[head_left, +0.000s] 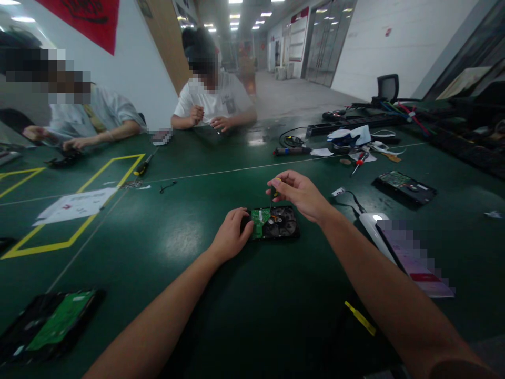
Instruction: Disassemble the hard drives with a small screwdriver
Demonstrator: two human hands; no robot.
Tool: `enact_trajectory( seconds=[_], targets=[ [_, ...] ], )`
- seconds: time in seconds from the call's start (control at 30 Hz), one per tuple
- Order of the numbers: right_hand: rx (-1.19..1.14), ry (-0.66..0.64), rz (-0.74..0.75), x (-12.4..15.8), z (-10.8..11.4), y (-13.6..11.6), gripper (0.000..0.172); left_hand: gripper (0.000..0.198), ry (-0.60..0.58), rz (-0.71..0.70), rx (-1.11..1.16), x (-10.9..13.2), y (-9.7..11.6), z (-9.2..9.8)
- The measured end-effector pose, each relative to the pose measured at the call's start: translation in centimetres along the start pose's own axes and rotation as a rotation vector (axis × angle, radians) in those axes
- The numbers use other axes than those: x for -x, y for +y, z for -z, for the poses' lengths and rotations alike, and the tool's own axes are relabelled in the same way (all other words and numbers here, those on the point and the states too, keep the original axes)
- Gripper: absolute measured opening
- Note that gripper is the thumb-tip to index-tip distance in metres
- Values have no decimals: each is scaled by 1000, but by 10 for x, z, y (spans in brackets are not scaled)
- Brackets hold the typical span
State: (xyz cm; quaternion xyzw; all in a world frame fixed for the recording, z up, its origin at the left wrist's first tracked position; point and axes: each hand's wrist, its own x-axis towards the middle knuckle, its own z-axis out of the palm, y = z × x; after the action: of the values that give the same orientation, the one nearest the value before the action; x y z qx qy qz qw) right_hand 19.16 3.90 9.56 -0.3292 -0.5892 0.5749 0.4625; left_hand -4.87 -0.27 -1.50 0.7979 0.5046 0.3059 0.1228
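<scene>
A hard drive (291,227) lies flat on the green table, its green circuit board facing up on the left part. My left hand (232,231) grips its left end, thumb at the near side and fingers over the far side. In my right hand (296,193) is a small screwdriver (274,192) with a dark and yellow handle, pinched by the fingers and held upright. Its thin shaft points down at the circuit board's edge. Whether the tip sits in a screw is too small to tell.
Another hard drive (406,187) lies at right, and one with a green board (59,321) at near left. A phone (414,258) lies by my right forearm, near a yellow strip (360,318). Tools and cables lie at back right. Two people sit across the table.
</scene>
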Motion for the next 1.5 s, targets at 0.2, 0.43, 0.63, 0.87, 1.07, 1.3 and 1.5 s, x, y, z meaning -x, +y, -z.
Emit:
enact_trajectory(
  seconds=[0.2, 0.43, 0.63, 0.87, 1.07, 1.3, 1.5],
  targets=[
    [-65, 37, -35, -1, 2, -2, 21, 24, -4, 0, -4, 0, 1, 1],
    [118, 2, 32, 0, 4, -2, 22, 25, -9, 3, 7, 0, 2, 2],
    [35, -19, -15, 1, 1, -3, 25, 25, -6, 17, 12, 0, 3, 2],
    [-11, 12, -42, 0, 1, -3, 25, 26, -5, 3, 0, 0, 1, 0],
    [106, 35, 7, -1, 4, 0, 29, 24, -13, 6, 1, 0, 2, 1],
    [-1, -16, -14, 0, 0, 2, 27, 24, -15, 8, 10, -1, 4, 2],
    [-71, 7, -58, -1, 1, 0, 26, 23, -16, 18, 10, 0, 5, 4]
  ],
)
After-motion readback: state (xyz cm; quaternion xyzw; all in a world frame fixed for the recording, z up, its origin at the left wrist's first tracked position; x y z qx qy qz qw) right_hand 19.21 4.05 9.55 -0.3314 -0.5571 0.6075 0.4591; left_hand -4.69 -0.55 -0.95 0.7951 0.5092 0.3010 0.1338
